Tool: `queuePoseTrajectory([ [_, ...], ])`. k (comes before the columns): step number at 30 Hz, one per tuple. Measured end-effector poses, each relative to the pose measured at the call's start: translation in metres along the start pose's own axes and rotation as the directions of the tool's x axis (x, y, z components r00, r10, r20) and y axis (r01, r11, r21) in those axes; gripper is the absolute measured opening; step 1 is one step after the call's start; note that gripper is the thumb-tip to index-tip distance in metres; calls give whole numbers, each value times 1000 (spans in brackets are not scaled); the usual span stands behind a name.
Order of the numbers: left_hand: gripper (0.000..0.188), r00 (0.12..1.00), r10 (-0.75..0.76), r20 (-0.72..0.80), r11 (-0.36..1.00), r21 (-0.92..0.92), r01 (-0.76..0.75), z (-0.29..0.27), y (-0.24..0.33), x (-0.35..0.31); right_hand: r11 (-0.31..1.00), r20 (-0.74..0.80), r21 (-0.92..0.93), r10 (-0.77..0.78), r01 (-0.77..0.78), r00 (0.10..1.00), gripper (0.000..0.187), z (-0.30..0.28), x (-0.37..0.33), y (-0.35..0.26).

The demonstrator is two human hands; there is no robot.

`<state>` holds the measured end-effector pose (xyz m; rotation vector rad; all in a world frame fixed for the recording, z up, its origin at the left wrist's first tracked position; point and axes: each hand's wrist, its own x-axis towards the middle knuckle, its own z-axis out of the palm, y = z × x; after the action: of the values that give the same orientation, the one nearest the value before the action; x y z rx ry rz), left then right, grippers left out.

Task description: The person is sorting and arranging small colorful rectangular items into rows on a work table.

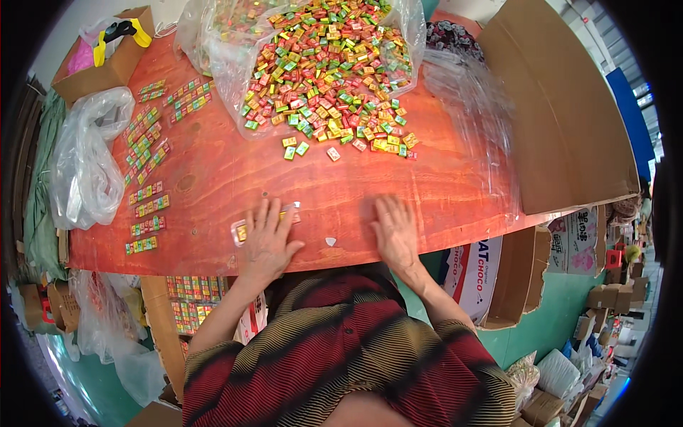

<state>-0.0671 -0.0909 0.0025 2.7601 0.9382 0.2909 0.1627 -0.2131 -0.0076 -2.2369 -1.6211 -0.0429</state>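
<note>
With the person at six o'clock, the left hand (267,240) lies palm down at seven on the red counter (441,178), its fingers spread over a small clear-wrapped strip pack (241,233). The pack shows at both sides of that hand, the hand itself hiding its middle, and whether any finger grips it I cannot tell. At five o'clock the right hand (396,233) is palm down on the bare counter, its fingers slightly blurred, extended and a little apart, pinching nothing. A white scrap (330,242) lies between the hands.

At twelve o'clock a heap of small coloured boxes (331,85) spills from a clear plastic bag (231,89) and fills the far middle, a few loose ones straggling toward six. From nine to ten o'clock stand rows of finished-looking strips (146,142), with a crumpled clear bag (89,164) beyond them at the edge. An open carton (107,75) at ten to eleven carries a yellow-and-black tool (122,35).

At one o'clock sits a dark patterned cloth (455,39); at two, clear film (473,114) is draped over the counter. A tall cardboard panel (562,107) walls off two to three, hiding part of the room behind it. Below the counter, a box of strips (158,313) stands at seven
</note>
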Motion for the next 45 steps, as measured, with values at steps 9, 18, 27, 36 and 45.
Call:
queuePoseTrajectory([
  [9, 45, 956, -174, -238, 964, 154, 214, -12, -38, 2, 870, -95, 350, -337, 348, 937, 32, 10, 72, -40],
  [18, 34, 954, -196, -229, 946, -299, 122, 5, -34, 125, 912, -62, 161, -373, 378, 926, 21, 57, 156, -69],
  [27, 24, 957, -154, -246, 910, -414, 40, 34, 9, 119, 900, -58, 197, -385, 389, 921, 32, 35, 126, -17],
  [36, 20, 977, -139, -163, 936, -344, 76, 31, 5, 124, 955, -78, 219, -185, 198, 980, 29, 13, 116, 9],
  [45, 28, 994, -100, -50, 934, -348, 77, 14, 0, 112, 974, -10, 130, -185, 185, 983, 21, 25, 88, -5],
])
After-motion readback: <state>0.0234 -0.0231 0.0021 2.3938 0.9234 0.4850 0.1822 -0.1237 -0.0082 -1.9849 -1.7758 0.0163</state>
